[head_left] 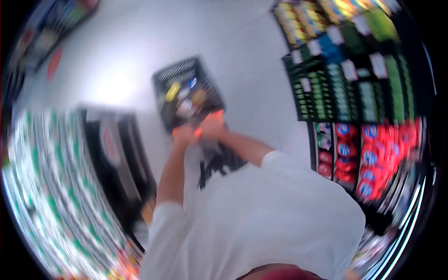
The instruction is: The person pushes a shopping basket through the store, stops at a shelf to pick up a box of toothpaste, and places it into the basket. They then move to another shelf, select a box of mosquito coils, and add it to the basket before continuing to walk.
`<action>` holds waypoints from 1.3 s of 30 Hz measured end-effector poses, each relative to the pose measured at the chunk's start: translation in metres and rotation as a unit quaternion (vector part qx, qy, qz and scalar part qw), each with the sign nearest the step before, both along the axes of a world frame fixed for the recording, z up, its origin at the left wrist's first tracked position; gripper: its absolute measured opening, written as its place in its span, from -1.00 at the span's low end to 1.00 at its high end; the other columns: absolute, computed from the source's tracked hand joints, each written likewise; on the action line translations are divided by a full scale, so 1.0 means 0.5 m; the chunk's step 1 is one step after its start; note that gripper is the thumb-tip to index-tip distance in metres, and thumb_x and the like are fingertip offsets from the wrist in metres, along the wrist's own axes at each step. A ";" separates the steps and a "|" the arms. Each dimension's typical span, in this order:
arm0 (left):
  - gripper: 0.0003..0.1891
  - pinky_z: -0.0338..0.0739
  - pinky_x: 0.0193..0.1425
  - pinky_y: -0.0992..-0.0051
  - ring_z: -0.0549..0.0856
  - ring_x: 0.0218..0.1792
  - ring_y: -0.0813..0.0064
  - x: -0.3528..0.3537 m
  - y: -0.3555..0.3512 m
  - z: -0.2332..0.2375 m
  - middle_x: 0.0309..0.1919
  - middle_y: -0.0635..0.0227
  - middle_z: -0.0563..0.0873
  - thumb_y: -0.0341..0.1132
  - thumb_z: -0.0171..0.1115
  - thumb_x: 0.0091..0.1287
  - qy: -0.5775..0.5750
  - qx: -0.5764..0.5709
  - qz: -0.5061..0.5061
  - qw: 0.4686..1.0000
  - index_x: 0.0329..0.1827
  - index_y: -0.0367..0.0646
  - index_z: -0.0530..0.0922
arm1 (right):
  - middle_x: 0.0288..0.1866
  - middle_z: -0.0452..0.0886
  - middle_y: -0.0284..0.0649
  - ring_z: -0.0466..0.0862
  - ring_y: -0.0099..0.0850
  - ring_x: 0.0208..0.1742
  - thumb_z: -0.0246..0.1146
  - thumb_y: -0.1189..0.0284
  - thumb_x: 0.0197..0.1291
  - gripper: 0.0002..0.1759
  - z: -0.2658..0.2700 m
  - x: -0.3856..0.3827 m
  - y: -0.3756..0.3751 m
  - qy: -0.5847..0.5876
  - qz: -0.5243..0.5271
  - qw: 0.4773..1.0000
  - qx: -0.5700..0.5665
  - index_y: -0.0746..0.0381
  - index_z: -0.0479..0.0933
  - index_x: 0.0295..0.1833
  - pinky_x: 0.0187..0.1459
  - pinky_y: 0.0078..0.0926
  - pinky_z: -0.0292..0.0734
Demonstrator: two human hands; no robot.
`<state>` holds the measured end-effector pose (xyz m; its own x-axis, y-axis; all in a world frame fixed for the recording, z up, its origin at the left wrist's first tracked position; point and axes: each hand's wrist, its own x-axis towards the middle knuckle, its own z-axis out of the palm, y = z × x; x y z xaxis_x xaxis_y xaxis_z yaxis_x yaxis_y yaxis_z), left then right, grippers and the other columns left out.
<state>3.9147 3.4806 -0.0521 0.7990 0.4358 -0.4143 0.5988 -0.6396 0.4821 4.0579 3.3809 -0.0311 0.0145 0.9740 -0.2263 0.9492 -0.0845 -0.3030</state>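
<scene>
Both of my hands are closed on the orange handle [199, 133] of a dark shopping cart [179, 71], in the middle of the head view. My left hand [185, 134] wraps round the handle's left part. Close beside it, my right hand [213, 127] grips farther to the right. Inside the basket lie a yellow item [172, 92], a blue item [192, 83] and a pale item [187, 108], all too blurred to name. My fingers are smeared by motion, and their undersides are hidden.
Shelves of green and blue packages [347, 70] stand to the right, with red packages [373, 156] nearer me. Shelves of white and green goods [60, 182] line the left. Pale floor [247, 51] runs between them. A red floor marking [54, 63] shows at upper left.
</scene>
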 end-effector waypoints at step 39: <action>-0.73 0.41 -0.57 0.39 0.56 -0.64 0.51 0.278 0.496 -0.022 -0.67 0.30 0.57 -0.31 0.24 0.22 -0.003 -0.173 0.059 0.983 -0.53 -0.35 0.55 | 0.31 0.38 -0.13 0.22 -0.17 0.47 0.37 0.34 -0.07 -0.33 -0.008 0.272 0.409 0.058 -0.045 0.997 0.024 0.01 0.40 0.25 0.20 0.43 0.09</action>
